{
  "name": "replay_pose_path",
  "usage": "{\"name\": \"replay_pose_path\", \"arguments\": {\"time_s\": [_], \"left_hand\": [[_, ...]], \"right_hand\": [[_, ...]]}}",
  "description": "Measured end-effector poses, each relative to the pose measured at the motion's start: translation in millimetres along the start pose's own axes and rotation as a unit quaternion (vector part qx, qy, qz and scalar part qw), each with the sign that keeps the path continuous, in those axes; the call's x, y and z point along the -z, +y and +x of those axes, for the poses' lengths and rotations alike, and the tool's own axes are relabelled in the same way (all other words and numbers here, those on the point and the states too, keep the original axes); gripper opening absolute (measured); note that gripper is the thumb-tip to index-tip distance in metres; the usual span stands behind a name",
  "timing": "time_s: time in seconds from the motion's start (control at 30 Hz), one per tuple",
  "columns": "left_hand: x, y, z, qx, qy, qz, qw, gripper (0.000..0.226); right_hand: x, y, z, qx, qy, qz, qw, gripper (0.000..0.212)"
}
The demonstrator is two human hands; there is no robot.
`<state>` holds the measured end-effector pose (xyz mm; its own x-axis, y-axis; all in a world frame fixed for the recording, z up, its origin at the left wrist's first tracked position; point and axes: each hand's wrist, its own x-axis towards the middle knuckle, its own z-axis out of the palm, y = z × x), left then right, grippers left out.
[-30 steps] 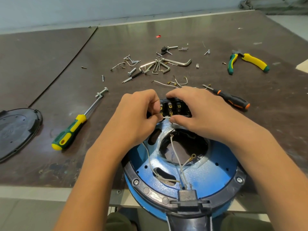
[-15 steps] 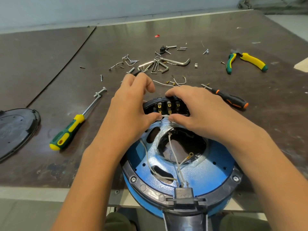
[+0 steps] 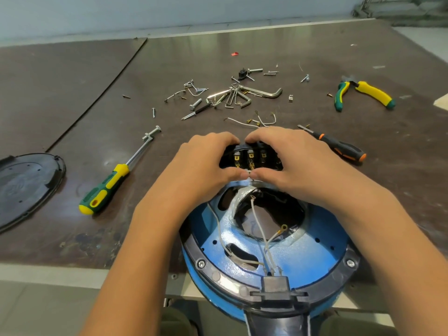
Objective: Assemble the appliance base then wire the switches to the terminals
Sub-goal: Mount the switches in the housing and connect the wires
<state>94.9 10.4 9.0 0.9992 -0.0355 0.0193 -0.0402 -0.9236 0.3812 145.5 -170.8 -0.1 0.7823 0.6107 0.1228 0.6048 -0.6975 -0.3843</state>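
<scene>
Left hand point(image 3: 203, 163), right hand point(image 3: 293, 161): grip curled round switch block point(image 3: 228, 161), either side; thumb tips meet on white wire end point(image 3: 248, 171), just below terminals point(image 3: 251, 156).

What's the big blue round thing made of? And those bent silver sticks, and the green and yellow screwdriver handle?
The blue base looks like painted metal: glossy, with punched holes. The bent keys look like bare steel, shiny silver. The screwdriver handle is probably plastic with rubbery ribbed grips; I can't be sure.

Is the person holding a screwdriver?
No, left hand and right hand grip the black switch block; the green screwdriver and black screwdriver lie untouched.
</scene>
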Motion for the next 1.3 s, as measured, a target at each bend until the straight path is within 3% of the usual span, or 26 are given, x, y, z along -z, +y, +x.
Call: {"name": "replay_pose_path", "arguments": {"time_s": [0.67,0.87,1.1,1.3], "left_hand": [[-1,-6,-8,-0.019,0.007,0.015,1.000,0.049],[-4,-1,-11,-0.029,0.039,-0.062,0.997,0.057],[-2,2,-13,-0.052,0.060,-0.037,0.996,0.018],[-2,2,-13,-0.069,0.052,-0.040,0.995,0.007]], "right_hand": [[3,-5,-3,0.015,-0.023,0.020,0.999,0.054],[4,-4,-3,0.013,-0.021,0.017,1.000,0.054],[2,-2,-2,0.010,-0.016,0.016,1.000,0.051],[2,-3,-1,0.010,-0.013,0.018,1.000,0.048]]}}
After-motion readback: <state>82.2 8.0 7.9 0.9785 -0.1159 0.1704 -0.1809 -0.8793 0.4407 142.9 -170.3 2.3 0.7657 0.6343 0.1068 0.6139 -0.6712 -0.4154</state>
